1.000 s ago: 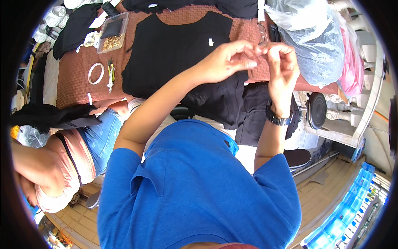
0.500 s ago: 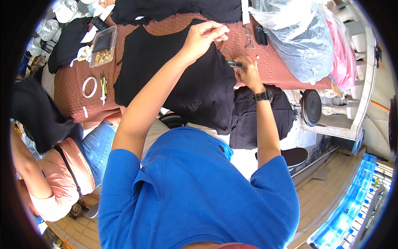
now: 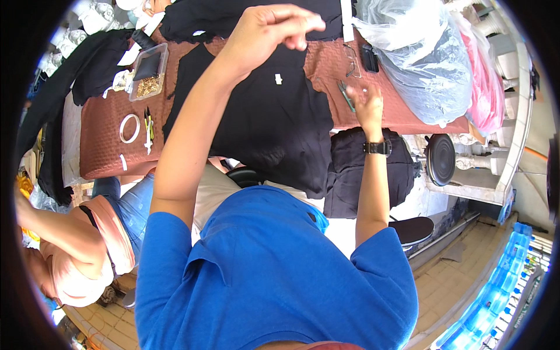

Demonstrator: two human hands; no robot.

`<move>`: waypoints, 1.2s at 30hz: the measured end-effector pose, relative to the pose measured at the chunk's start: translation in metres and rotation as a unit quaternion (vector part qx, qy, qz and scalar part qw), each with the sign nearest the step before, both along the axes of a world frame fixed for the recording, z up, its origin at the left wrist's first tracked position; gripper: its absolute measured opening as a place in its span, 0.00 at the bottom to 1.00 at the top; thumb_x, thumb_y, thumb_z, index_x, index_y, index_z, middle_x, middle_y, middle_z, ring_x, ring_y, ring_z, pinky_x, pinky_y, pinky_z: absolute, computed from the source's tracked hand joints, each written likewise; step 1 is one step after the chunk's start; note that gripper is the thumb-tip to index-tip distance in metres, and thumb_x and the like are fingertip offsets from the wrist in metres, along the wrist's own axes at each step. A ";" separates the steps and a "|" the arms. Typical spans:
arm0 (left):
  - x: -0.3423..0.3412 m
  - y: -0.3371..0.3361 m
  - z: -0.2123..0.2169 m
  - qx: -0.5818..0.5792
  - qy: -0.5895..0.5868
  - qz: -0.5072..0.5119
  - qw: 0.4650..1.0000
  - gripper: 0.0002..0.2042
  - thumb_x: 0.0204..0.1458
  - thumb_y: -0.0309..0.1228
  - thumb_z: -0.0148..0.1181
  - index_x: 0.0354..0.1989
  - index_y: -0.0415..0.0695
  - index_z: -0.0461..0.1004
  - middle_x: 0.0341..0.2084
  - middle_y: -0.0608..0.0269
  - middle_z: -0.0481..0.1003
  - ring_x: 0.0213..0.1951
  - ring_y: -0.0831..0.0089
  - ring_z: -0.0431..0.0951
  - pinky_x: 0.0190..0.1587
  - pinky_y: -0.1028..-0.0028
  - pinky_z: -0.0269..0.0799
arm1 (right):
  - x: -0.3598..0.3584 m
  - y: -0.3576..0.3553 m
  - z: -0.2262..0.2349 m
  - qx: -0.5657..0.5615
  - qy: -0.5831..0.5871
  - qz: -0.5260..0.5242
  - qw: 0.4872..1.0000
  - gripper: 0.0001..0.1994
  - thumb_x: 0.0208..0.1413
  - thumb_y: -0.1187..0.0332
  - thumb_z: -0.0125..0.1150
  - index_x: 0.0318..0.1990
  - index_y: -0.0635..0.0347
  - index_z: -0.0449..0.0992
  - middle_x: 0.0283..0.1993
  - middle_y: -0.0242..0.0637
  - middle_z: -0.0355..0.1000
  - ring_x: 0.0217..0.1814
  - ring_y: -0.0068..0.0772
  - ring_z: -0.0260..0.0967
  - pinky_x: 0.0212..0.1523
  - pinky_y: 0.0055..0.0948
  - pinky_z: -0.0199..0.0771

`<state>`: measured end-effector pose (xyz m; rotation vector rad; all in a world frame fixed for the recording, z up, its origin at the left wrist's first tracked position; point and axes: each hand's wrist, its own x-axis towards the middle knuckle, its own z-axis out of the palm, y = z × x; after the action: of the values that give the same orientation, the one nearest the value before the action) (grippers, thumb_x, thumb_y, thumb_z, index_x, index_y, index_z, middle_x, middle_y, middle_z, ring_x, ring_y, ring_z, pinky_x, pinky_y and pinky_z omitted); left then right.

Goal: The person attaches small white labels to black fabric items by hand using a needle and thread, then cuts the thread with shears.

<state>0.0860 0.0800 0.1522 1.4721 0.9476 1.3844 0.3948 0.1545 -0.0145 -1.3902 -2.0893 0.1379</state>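
A black garment (image 3: 265, 116) is spread over the table in front of me, with a small white tag (image 3: 278, 79) on its upper part. My left hand (image 3: 265, 36) is raised above the garment's far part. Its fingers are pressed together, and whatever they pinch is too small to make out. Right of the garment, my right hand (image 3: 368, 105) hovers over the table, wearing a black wristwatch (image 3: 377, 147). Its fingers look apart, though somewhat blurred. Green-handled thread snips (image 3: 346, 95) lie just left of those fingers on the brown tablecloth (image 3: 326, 64).
Eyeglasses (image 3: 352, 61) and a black case (image 3: 369, 58) lie beyond my right hand, beside a filled plastic bag (image 3: 414, 64). At left are a clear container (image 3: 149, 70) and a white ring (image 3: 129, 128). A seated co-worker (image 3: 87, 245) is at my left; dark folded fabric (image 3: 361, 169) hangs near my right forearm.
My right hand has let go of the snips, which now lie on the cloth. My left hand has risen farther away, and the white tag shows. The co-worker's black fabric has shifted.
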 end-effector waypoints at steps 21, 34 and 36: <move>-0.048 -0.102 0.003 -0.100 0.231 0.050 0.967 0.10 0.61 0.33 0.61 0.38 0.38 0.82 0.25 0.71 0.76 0.26 0.84 0.72 0.32 0.80 0.68 | -0.119 -0.059 0.136 -0.148 0.439 0.296 0.835 0.06 0.58 0.71 0.70 0.41 0.59 0.85 0.32 0.29 0.78 0.25 0.13 0.67 0.27 0.14 0.65; -0.057 -0.203 -0.092 -0.262 -0.015 0.131 0.956 0.08 0.61 0.32 0.61 0.34 0.40 0.80 0.21 0.71 0.74 0.26 0.84 0.72 0.32 0.81 0.64 | -0.056 -0.068 0.099 -0.113 0.513 0.225 0.821 0.04 0.58 0.77 0.68 0.39 0.62 0.81 0.39 0.35 0.77 0.35 0.21 0.74 0.39 0.21 0.73; -0.056 -0.212 -0.101 -0.262 -0.020 0.145 0.954 0.08 0.61 0.32 0.61 0.34 0.40 0.80 0.21 0.71 0.75 0.27 0.84 0.72 0.32 0.81 0.64 | -0.055 -0.075 0.097 -0.142 0.545 0.208 0.800 0.03 0.59 0.77 0.66 0.39 0.65 0.80 0.39 0.41 0.79 0.35 0.25 0.76 0.42 0.25 0.77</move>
<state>0.0301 -0.1317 0.0511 0.9274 1.4189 1.2257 0.3398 0.0798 0.0827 -0.6316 -1.3160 1.1746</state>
